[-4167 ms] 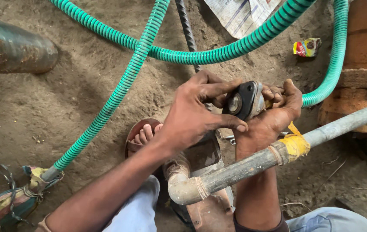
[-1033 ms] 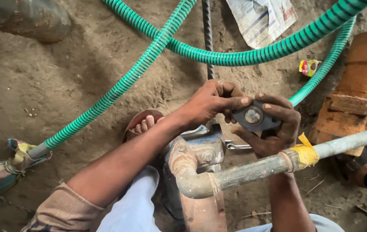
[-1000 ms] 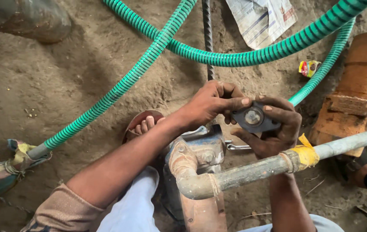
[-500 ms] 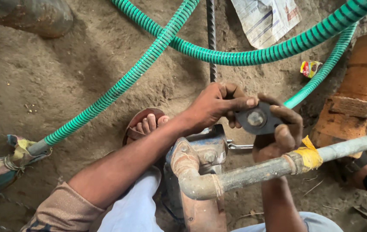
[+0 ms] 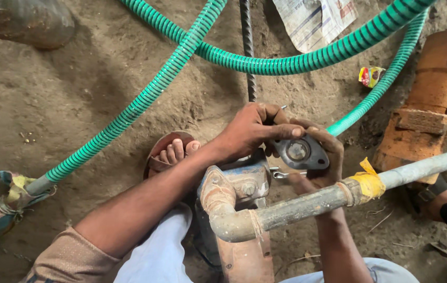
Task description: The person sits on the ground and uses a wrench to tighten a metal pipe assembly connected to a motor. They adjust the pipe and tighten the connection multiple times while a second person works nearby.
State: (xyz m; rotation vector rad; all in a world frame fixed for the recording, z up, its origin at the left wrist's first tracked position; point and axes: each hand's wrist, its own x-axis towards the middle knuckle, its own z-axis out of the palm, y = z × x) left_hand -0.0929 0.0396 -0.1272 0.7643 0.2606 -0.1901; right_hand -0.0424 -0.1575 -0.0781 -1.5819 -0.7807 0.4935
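Right hand (image 5: 324, 157): curled under and around a dark metal flange plate (image 5: 301, 152), cupping it from below and the far side; fingers closed on its rim
Left hand (image 5: 252, 131): reaches across from the left; thumb laid along the plate's upper edge, fingers bent behind it; gripping the same plate
Flange plate: flat, dark grey, with a round bright centre; held between both hands just above the pump, face up toward the camera
Pump body (image 5: 241, 209): rusty, with blue patches, directly beneath the hands; a small spanner (image 5: 286, 173) lies beside it under the plate
Pipe (image 5: 338, 196): grey elbow and straight run crossing the right forearm; yellow tape (image 5: 366, 181) wrapped at the joint
Foot (image 5: 173, 152): sandalled, left of the pump
Further out: green ribbed hoses (image 5: 145, 99) looping over dirt ground; newspaper (image 5: 315, 18) at top; orange clay pipe (image 5: 433, 94) at right
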